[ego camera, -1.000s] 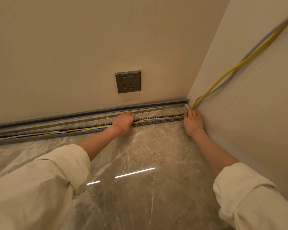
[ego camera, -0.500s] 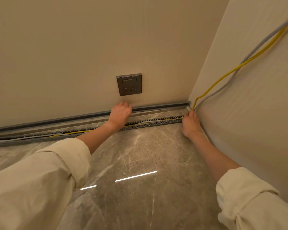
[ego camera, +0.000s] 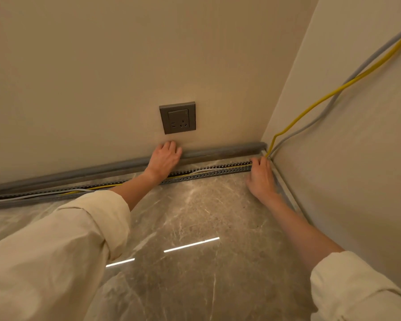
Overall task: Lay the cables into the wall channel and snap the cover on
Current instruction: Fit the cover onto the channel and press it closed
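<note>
Step in hand, as I read it: fetching the cover. The slotted channel (ego camera: 208, 173) lies on the floor (ego camera: 195, 216) along the back wall, w/ the yellow cable (ego camera: 310, 110) and grey cable (ego camera: 347, 86) dropping down the right wall into its corner end. A white cable (ego camera: 21, 197) also runs in it at far left. The long grey cover strip (ego camera: 222, 151) sits behind the channel, against the foot of the wall, not yet on.

To do it well: keep the cables pinned at the corner so they don't spring out while the cover comes over. Check no loop rides above the slotted edge, esp. mid-run where yellow seems to lift a bit. Start the cover at the corner end, line it up square, then press along toward the left, bit by bit, rather than forcing the whole length at once.

Grip: left hand (ego camera: 164, 156) rests on the cover just below the wall socket (ego camera: 177, 117), fingers fairly straight, spread, tips on the wall/strip; not wrapped round anything I can see. Right hand (ego camera: 262, 176) is at the channel's corner end, fingers curled down onto the channel where the cables enter; looks like it's holding them in place, though the fingertips are hidden.
</note>
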Action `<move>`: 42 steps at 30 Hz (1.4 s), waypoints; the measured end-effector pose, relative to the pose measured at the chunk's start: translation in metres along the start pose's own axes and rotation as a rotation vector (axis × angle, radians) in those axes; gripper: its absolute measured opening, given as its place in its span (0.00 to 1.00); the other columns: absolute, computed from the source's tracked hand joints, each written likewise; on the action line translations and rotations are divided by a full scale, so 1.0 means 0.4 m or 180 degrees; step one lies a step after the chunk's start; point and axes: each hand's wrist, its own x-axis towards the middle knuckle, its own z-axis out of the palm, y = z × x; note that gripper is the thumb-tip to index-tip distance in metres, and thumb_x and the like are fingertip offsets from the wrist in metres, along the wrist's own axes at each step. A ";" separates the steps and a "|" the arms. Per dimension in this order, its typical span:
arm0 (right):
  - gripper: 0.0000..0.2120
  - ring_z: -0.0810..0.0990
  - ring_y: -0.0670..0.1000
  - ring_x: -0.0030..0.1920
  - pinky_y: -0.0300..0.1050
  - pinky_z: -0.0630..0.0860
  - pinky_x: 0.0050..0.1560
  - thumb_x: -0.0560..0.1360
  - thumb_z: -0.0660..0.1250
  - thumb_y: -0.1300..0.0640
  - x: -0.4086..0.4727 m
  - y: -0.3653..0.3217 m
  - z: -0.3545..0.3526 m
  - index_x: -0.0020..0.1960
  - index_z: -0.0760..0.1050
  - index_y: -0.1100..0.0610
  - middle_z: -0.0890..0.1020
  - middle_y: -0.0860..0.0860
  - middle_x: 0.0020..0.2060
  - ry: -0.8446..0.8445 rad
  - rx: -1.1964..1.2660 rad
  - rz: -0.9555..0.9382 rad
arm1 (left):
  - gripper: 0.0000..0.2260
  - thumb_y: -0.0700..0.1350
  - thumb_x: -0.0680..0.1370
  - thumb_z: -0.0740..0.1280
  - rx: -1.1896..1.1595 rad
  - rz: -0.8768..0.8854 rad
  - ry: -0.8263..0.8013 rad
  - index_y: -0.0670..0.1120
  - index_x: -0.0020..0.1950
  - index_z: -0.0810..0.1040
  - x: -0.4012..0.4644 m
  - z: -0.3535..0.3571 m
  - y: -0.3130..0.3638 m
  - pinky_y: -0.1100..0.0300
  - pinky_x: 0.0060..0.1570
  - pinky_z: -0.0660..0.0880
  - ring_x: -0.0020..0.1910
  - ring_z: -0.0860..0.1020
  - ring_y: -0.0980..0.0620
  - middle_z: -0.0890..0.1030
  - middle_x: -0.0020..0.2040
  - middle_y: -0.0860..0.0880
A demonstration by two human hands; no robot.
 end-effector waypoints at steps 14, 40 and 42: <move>0.13 0.75 0.49 0.37 0.37 0.73 0.26 0.77 0.66 0.57 0.130 -0.057 -0.051 0.58 0.66 0.55 0.75 0.56 0.51 -0.0015 0.5221 0.2962 | 0.14 0.53 0.80 0.55 -0.0822 0.0410 0.0322 0.42 0.51 0.68 -0.063 0.040 -0.072 0.53 0.28 0.72 0.29 0.76 0.41 0.81 0.36 0.41; 0.08 0.80 0.49 0.31 0.32 0.77 0.26 0.74 0.67 0.66 0.094 0.031 -0.015 0.39 0.69 0.62 0.76 0.54 0.38 -0.0050 0.4138 0.2505 | 0.22 0.61 0.78 0.55 -0.0886 0.0310 0.0442 0.42 0.53 0.70 -0.061 0.082 0.033 0.50 0.48 0.73 0.46 0.76 0.43 0.76 0.50 0.42; 0.11 0.79 0.43 0.23 0.30 0.75 0.24 0.74 0.69 0.63 0.096 0.034 -0.004 0.36 0.69 0.59 0.77 0.52 0.35 0.0031 0.3609 0.2405 | 0.20 0.59 0.78 0.57 -0.1297 0.0368 0.0219 0.42 0.54 0.69 -0.025 0.056 0.075 0.49 0.48 0.72 0.48 0.76 0.42 0.77 0.52 0.41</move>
